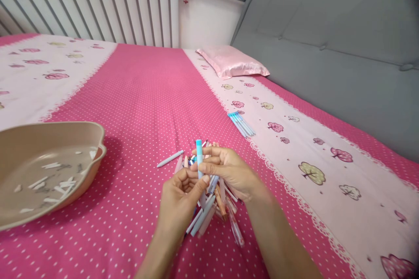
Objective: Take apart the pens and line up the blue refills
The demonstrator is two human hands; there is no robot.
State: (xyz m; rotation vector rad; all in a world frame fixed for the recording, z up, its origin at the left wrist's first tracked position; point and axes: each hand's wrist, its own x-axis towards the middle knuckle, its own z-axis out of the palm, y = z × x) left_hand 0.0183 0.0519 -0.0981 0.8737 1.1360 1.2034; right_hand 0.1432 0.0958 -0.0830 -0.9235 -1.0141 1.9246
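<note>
Both of my hands meet over a pile of pens (214, 209) on the pink dotted bedsheet. My right hand (229, 172) pinches a light blue pen (198, 150) that stands upright, its cap end pointing up. My left hand (181, 194) closes on the lower part of the same pen, thumb against it. Several more pens lie under and around the hands. One white pen (170, 158) lies apart to the left. A small row of blue pens (241, 123) lies further off on the pale strip of the sheet.
A beige plastic basin (94, 139) with white scraps of paper in it sits at the left. A pink satin pillow (232, 62) lies at the far end. A grey padded headboard (327, 52) runs along the right side, and a white radiator stands behind the bed.
</note>
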